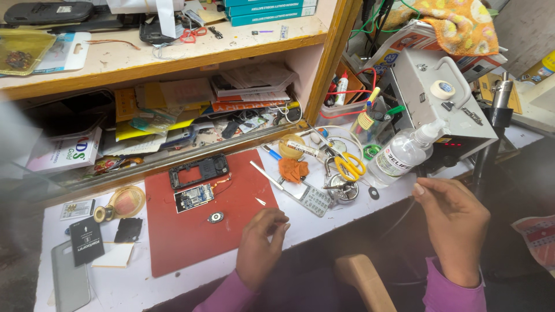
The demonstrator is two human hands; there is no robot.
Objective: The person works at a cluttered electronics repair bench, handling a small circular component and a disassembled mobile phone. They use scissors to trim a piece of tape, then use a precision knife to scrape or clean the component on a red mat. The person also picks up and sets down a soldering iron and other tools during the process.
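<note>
My left hand (260, 245) rests with its fingers curled shut at the front right corner of a red work mat (173, 242); nothing shows in it. On the mat lie a black phone frame (199, 171), a small circuit board (193, 197) and a round metal part (215, 217). Held over the table's front edge, my right hand (454, 225) has thumb and fingers drawn together just below a clear plastic bottle (402, 156). Whether it pinches anything is hidden. A thin metal tool (266, 175) lies at the mat's right edge.
A phone keypad (315, 200), orange cloth (293, 169) and yellow scissors (350, 166) lie right of the mat. A grey equipment box (439, 98) stands at the right. A wire spool (124, 202) sits left. Cluttered shelves rise behind. A wooden chair part (364, 280) is between my arms.
</note>
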